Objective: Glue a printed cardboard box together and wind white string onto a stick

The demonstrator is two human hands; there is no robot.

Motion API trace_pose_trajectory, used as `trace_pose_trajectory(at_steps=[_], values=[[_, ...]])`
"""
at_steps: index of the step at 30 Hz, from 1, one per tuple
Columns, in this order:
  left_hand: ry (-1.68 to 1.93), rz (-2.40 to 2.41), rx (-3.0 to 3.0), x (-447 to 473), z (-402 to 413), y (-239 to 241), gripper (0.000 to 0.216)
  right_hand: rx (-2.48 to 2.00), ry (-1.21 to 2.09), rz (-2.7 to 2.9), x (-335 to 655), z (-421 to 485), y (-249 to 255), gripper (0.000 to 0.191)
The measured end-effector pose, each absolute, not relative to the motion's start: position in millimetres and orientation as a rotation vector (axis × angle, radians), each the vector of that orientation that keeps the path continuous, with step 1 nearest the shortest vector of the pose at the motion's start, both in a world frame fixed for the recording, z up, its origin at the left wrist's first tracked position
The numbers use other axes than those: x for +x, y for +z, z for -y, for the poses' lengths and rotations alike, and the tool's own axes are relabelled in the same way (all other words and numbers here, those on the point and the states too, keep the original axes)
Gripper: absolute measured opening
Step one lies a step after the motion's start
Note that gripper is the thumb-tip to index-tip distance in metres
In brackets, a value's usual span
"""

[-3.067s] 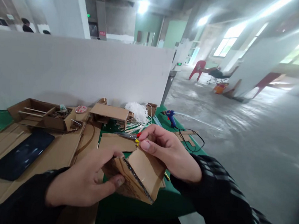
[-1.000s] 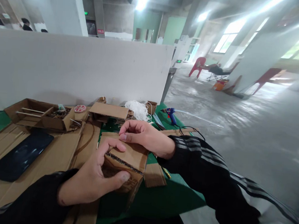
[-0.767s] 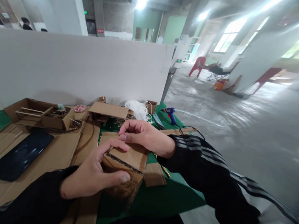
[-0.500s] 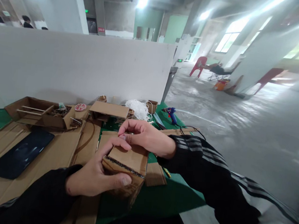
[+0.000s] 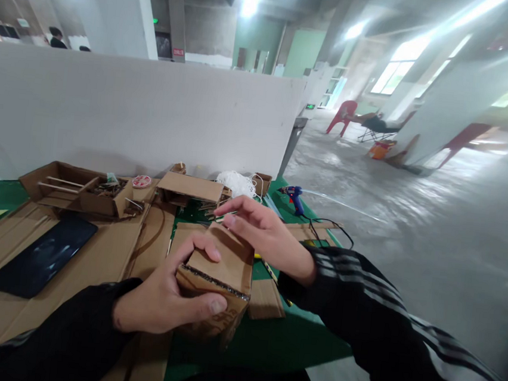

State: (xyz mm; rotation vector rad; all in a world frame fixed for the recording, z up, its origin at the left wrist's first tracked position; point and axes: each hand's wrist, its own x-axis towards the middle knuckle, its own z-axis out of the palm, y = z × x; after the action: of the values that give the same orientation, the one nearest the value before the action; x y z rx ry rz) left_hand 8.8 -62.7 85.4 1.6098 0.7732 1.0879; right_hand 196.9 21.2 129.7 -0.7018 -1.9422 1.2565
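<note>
A small cardboard box (image 5: pixel 229 265) with a dark, ragged seam along its near top edge is at the front of the table. My left hand (image 5: pixel 165 302) is closed around its left side, fingers over the top and thumb against the near face. Over the box's far right corner is my right hand (image 5: pixel 272 235), its fingers stretched out and apart with nothing seen between them. Whether the right fingertips touch the box I cannot tell.
A black phone (image 5: pixel 41 255) lies on cardboard sheets at left. Behind are a divided cardboard tray (image 5: pixel 51 198), a red-and-white round spool (image 5: pixel 141 181), a cardboard piece (image 5: pixel 191 187) and white string (image 5: pixel 236 184). A blue glue gun (image 5: pixel 297 200) with its cord sits right; a white partition (image 5: pixel 131 113) stands behind.
My right hand has drawn back to the right from the top of the box, and its fingers have spread from a pinch. My left hand keeps its hold; the view has shifted slightly.
</note>
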Motion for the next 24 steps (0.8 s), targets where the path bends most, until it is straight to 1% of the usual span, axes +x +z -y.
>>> trace_pose_trajectory(at_steps=[2,4,7,9,12,14,18,24], values=[[1.100,-0.790,1.594,7,63,86,0.037,-0.906,0.935,2.071,215,-27,126,0.029],[1.100,-0.795,1.575,6,63,88,0.037,-1.288,0.417,2.303,239,-39,118,0.032],[1.121,-0.815,1.585,5,62,90,0.038,-1.596,0.179,2.309,281,-63,101,0.025],[1.128,-0.829,1.603,5,60,91,0.037,-1.803,0.075,2.261,310,-80,91,0.027],[1.140,-0.820,1.619,4,59,91,0.035,-2.069,-0.002,2.169,347,-102,80,0.034],[1.156,-0.823,1.623,3,59,91,0.035,-2.185,0.002,2.148,365,-115,76,0.034],[1.187,-0.901,1.579,3,62,94,0.034,-2.267,0.103,2.196,383,-143,70,0.031],[1.170,-0.914,1.558,-4,64,97,0.035,-2.280,0.284,2.248,378,-190,58,0.032]])
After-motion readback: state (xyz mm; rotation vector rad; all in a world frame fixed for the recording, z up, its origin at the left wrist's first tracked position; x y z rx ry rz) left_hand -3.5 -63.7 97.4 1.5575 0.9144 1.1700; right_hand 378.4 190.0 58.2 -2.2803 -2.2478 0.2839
